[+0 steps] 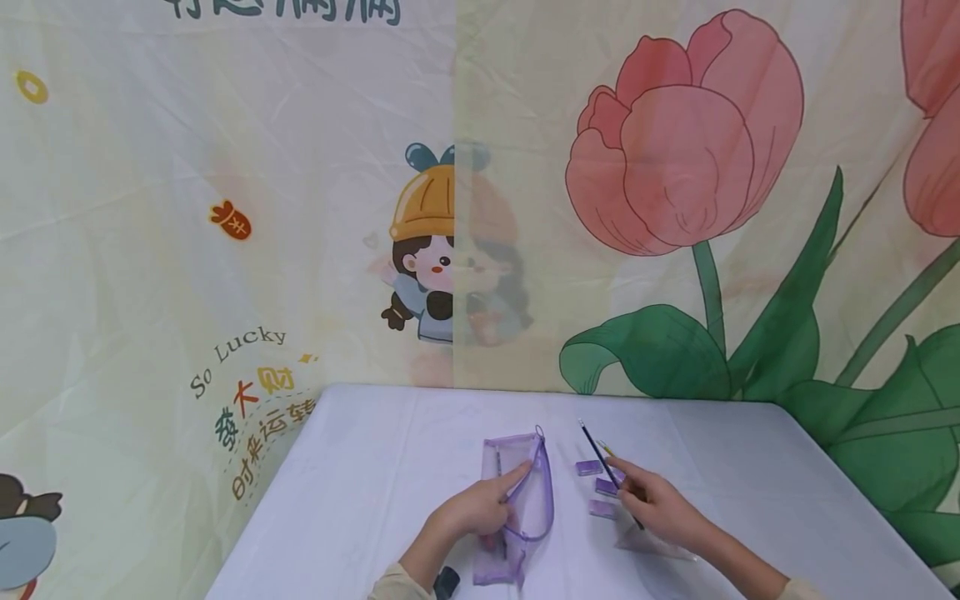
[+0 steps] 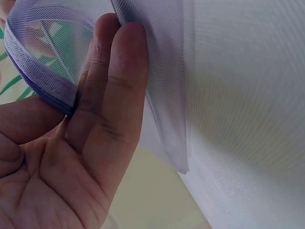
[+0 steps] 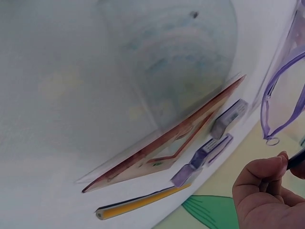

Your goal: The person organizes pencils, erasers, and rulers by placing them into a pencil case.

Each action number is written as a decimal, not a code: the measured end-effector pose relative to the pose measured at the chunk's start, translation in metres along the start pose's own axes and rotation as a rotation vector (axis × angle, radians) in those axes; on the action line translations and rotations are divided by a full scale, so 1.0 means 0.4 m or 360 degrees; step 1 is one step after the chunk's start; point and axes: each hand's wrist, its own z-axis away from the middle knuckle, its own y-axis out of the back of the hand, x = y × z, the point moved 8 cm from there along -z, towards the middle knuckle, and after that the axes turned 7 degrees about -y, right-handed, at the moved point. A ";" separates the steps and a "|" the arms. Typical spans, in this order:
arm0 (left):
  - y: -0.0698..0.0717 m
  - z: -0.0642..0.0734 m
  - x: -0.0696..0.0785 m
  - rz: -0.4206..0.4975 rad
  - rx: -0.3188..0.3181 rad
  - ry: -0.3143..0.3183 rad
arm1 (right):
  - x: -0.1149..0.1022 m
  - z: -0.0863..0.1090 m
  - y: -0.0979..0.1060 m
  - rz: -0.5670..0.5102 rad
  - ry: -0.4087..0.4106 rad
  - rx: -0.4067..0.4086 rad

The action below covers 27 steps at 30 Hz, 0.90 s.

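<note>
A purple mesh pencil case lies on the white table with its zipped top parted. My left hand holds the case's edge: in the left wrist view, the thumb lies against the purple zipper and the long fingers reach against the mesh inside. Some thin items show through the mesh. To the right, my right hand pinches a dark pencil, which slants up and left above the table. In the right wrist view, only a short piece of that pencil shows beyond the fingertips.
Several small purple erasers lie between the case and my right hand. By them are a yellow pencil and a clear packet with a red-bordered card. A small dark object sits beside my left wrist. Behind the table hangs a printed cloth.
</note>
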 end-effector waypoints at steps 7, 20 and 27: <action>0.003 -0.002 0.000 -0.0019 0.0003 -0.0003 | -0.019 0.006 -0.020 0.0034 0.0037 -0.0042; 0.003 -0.004 -0.004 -0.0021 0.0008 0.0006 | -0.046 0.019 -0.065 -0.0003 0.0166 -0.0184; 0.004 0.000 -0.001 -0.0006 0.0022 0.0009 | -0.049 0.017 -0.083 0.0021 0.0136 -0.0193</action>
